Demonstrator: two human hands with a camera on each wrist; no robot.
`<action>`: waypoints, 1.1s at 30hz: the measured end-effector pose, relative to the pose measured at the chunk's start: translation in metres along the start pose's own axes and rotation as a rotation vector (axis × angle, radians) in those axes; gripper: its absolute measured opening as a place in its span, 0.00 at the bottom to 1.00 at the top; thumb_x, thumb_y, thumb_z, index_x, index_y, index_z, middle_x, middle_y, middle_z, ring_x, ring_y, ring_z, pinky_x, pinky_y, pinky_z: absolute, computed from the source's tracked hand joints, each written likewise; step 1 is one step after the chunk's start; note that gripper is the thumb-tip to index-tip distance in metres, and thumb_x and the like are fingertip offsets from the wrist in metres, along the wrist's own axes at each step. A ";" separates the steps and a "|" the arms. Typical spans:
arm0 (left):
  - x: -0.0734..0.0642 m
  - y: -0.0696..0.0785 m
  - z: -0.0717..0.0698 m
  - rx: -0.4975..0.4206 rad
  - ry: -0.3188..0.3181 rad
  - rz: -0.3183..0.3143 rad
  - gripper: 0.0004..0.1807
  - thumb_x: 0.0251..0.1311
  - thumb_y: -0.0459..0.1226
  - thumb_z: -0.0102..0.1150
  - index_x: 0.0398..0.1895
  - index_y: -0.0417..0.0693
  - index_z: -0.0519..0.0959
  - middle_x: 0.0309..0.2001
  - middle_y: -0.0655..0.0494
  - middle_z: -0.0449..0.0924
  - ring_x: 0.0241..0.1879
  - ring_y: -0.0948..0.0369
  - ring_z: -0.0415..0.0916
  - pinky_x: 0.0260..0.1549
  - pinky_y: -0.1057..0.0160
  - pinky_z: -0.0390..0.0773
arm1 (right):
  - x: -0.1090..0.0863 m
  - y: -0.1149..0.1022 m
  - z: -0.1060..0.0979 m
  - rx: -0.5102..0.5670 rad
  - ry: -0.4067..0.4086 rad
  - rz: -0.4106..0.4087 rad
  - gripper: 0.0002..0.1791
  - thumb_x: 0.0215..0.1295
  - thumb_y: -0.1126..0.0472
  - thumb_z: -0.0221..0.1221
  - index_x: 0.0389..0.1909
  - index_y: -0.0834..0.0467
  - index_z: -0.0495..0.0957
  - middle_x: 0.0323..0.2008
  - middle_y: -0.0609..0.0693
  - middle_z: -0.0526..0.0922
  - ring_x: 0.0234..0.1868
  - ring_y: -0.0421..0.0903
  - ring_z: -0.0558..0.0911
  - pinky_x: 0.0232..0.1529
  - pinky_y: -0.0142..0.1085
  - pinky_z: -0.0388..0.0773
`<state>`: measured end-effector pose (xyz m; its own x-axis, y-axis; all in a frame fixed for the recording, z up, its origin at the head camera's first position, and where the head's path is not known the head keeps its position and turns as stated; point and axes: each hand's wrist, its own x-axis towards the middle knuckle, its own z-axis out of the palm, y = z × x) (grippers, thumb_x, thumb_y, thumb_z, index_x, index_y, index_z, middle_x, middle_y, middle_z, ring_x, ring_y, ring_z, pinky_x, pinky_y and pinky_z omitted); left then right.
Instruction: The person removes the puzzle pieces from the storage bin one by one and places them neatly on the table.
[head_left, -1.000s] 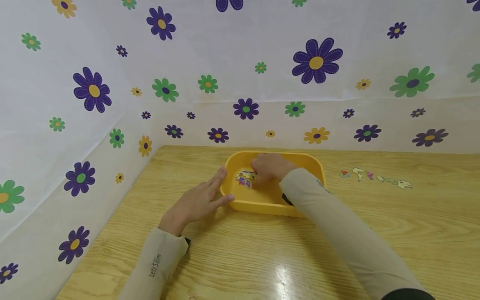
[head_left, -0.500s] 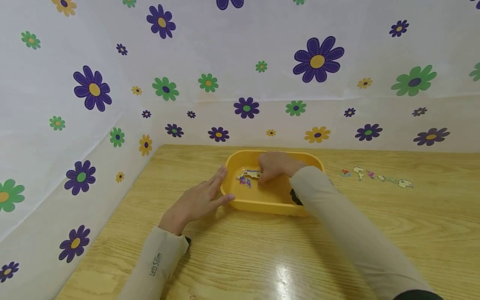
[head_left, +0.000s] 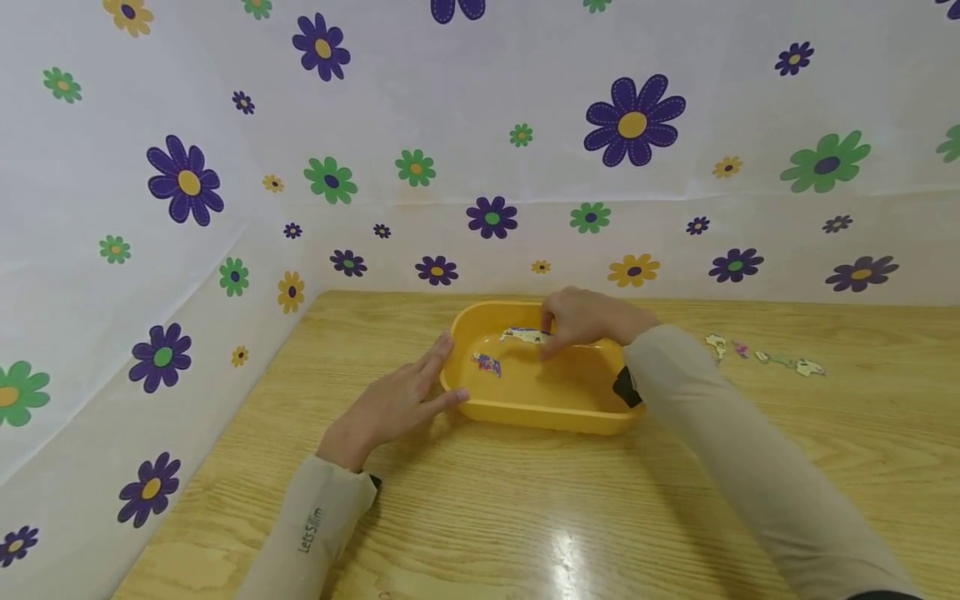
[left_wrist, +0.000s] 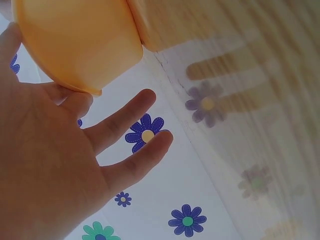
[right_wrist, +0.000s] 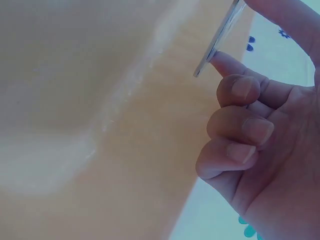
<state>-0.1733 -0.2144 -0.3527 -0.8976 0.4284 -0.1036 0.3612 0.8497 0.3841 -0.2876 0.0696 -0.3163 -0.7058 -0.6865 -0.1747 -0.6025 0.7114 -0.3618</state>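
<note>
A yellow plastic tray (head_left: 536, 414) stands on the wooden table in the head view. My right hand (head_left: 588, 318) is over its back part, pinching a thin flat cutout piece (head_left: 523, 335), pale with dark markings, between thumb and index finger. In the right wrist view this cutout piece (right_wrist: 217, 42) shows edge-on, and the other fingers are curled in. Another cutout piece (head_left: 487, 364), purple and pink, lies on the tray floor at the left. My left hand (head_left: 397, 402) touches the tray's left end with its fingers spread and fairly straight. The left wrist view shows them against the tray wall (left_wrist: 87, 45).
To the right of the tray lie several small cutout pieces (head_left: 810, 367) in a loose row, partly behind the right sleeve (head_left: 720, 433). A white sheet (head_left: 450, 100) with printed flowers hangs behind and left of the table (head_left: 480, 508).
My right hand has moved right and up, lifting the pale cutout piece away from the purple one. The right sleeve now covers the leftmost piece of the row. The left hand stays put.
</note>
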 end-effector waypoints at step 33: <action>0.000 0.002 0.000 -0.020 0.000 0.005 0.49 0.74 0.62 0.45 0.83 0.47 0.38 0.82 0.54 0.35 0.77 0.45 0.50 0.72 0.43 0.55 | -0.070 0.025 -0.030 0.117 0.201 -0.037 0.19 0.58 0.58 0.73 0.44 0.66 0.81 0.24 0.48 0.67 0.28 0.45 0.67 0.31 0.39 0.62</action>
<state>-0.1724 -0.2131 -0.3516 -0.8958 0.4327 -0.1014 0.3606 0.8411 0.4031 -0.2641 0.1400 -0.2853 -0.7509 -0.6600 0.0226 -0.5904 0.6556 -0.4707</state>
